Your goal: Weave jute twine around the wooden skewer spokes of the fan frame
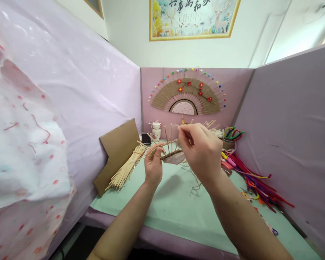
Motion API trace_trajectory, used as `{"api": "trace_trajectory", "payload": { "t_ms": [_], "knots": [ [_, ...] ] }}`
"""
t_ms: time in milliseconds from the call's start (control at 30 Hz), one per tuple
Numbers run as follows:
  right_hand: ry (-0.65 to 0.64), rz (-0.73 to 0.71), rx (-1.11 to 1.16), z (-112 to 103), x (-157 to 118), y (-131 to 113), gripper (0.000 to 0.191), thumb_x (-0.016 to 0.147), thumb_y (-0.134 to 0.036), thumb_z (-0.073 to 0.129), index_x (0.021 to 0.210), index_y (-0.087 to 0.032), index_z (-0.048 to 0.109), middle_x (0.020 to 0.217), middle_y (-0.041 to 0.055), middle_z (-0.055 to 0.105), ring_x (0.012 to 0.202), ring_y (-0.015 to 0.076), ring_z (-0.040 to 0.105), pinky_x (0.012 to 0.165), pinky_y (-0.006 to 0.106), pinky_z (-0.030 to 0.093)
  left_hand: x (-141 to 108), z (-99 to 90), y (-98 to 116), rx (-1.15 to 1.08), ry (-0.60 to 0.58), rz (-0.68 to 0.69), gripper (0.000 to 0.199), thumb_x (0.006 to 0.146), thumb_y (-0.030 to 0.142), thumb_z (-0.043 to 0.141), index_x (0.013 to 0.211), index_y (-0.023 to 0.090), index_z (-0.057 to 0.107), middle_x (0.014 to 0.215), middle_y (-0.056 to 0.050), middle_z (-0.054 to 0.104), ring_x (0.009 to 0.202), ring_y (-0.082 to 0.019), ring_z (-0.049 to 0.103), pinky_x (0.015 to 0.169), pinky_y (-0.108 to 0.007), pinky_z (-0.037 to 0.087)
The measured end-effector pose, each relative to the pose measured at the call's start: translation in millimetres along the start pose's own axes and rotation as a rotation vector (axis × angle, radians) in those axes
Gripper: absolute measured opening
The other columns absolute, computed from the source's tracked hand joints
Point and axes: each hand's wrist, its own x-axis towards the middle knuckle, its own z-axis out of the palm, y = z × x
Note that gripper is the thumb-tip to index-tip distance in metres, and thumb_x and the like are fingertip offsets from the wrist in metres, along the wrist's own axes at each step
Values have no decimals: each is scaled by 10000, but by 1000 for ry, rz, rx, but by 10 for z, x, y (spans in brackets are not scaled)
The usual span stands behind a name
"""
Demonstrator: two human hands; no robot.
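In the head view, the left hand [153, 164] grips a small stick-ribbed fan [174, 157] in its fingers above the bench [176, 207]; the right hand [202, 144] pinches a pale strand [175, 125]. The framed picture's [191, 30] large Chinese characters [180, 7] include 事 and 和; smaller script is unreadable.

On the gold-framed print [188, 31] above the flower-decked fan [162, 96], large dark Chinese characters run left to right, apparently 興, 事, 萬, 和, 家, some cut off by the view's upper edge. Beneath them, likewise above the fan, tiny writing is too small to read.
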Motion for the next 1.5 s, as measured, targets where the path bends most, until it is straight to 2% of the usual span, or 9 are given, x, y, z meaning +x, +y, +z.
{"api": "trace_trajectory", "payload": {
  "t_ms": [167,300,433,633,900,1133,1233,1367,1500],
  "knots": [
    [-126,166,49,-49,-339,219,156,908,-264,530,805,-210,633,725,35,652,637,142,561,654,263,424,35,-12,15,-48,9,22,215,782,384,738,926,225,735,757,10,638,709,-82,543,712,-203,437],
    [-222,441,158,88,-522,539,194,865,-331,563,748,-193,632,657,27,643,587,150,550,610,277,418,46,15,29,-48,20,18,224,771,395,745,913,222,734,768,3,641,697,-85,539,692,-210,439],
    [-238,624,284,240,-569,677,233,811,-386,596,710,-178,630,619,17,625,565,141,523,575,269,400,28,46,52,-68,-21,-30,289,760,399,756,999,239,731,746,9,627,709,-85,542,693,-200,439],
    [-278,706,455,331,-604,720,268,794,-430,614,732,-169,631,625,10,603,573,133,501,556,260,391,84,-1,101,-117,-85,-100,238,788,374,737,978,230,725,769,4,611,707,-79,543,658,-193,439],
    [-288,832,689,480,-794,888,343,765,-501,659,825,-164,633,619,-12,560,512,100,431,467,231,323,256,-83,152,-116,-79,-77,304,784,394,736,1040,233,707,729,8,577,705,-93,537,690,-213,451],
    [-287,837,681,549,-874,939,359,772,-525,647,822,-169,635,592,-18,532,515,106,427,453,228,308,248,-111,172,-160,-118,-206,329,795,429,713,1046,217,703,740,8,566,694,-89,524,611,-194,433],
    [-290,848,684,528,-874,912,354,760,-519,661,809,-168,640,585,-21,539,512,107,434,461,234,319,254,-89,173,-152,-81,-201,300,815,435,683,992,196,715,718,5,554,673,-86,515,580,-190,414],
    [-290,857,686,495,-877,892,336,755,-496,676,799,-165,642,597,-28,550,514,101,431,485,239,329,253,-69,166,-142,-28,-180,338,763,454,737,976,193,721,709,9,547,653,-81,496,571,-189,398],
    [-284,874,698,495,-891,911,309,765,-464,667,806,-160,634,614,-27,544,521,96,424,482,233,312,226,-68,172,-163,-108,-147,485,709,506,774,1121,272,673,770,7,573,693,-92,514,597,-200,411]
  ]
}}
